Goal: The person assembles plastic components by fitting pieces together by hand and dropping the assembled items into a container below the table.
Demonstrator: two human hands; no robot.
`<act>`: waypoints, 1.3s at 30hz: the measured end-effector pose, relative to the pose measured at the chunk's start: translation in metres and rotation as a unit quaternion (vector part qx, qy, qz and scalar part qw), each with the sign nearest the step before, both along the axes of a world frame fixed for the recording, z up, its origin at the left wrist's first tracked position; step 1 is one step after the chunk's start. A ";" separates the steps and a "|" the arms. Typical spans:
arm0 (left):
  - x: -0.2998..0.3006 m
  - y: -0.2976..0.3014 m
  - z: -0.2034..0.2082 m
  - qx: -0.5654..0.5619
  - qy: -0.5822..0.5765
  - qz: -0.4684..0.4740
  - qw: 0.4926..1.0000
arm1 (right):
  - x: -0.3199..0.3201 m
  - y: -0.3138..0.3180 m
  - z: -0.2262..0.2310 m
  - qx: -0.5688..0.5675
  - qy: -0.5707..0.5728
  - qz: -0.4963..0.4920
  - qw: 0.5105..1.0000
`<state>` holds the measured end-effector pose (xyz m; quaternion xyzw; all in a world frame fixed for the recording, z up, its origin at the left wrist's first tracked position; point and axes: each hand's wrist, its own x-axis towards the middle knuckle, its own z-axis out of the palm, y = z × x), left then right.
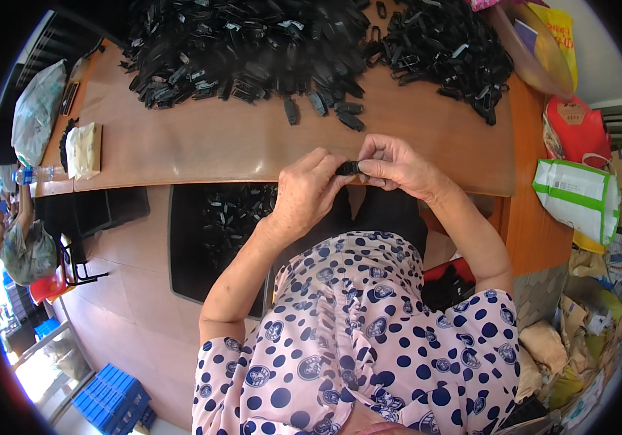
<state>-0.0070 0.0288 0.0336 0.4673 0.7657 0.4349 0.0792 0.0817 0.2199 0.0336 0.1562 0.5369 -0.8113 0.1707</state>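
Between my two hands, just above the table's near edge, is a small black plastic part. My left hand pinches its left end with thumb and fingertips. At its right end, my right hand grips it between thumb and index finger. Fingers cover both ends, so its exact kind does not show. Beyond my hands, a large heap of black plastic parts spreads over the brown table. A few loose black pieces lie at the heap's near edge. A second heap of black parts sits to its right.
Below the table edge at left stands a dark bin with more black parts. A tissue pack lies on the table's left end. At right are a red bag and a white-green bag. Another person is at far left.
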 end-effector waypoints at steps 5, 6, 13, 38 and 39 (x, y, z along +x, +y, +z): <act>0.002 0.005 0.003 -0.037 -0.019 -0.024 0.999 | 0.005 0.006 -0.014 -0.033 -0.032 0.021 0.999; 0.002 0.006 0.003 -0.046 -0.040 -0.035 0.998 | 0.008 0.005 -0.019 -0.081 -0.044 0.018 0.996; 0.010 0.012 -0.022 0.038 -0.330 0.000 0.943 | 0.013 -0.009 -0.016 -0.245 -0.051 -0.038 0.967; -0.081 0.010 -0.024 -0.095 0.046 0.147 0.983 | -0.045 0.105 -0.020 0.716 0.107 -0.042 0.689; -0.087 0.009 -0.030 -0.118 0.079 0.117 0.983 | -0.052 0.102 -0.018 0.744 0.074 -0.026 0.663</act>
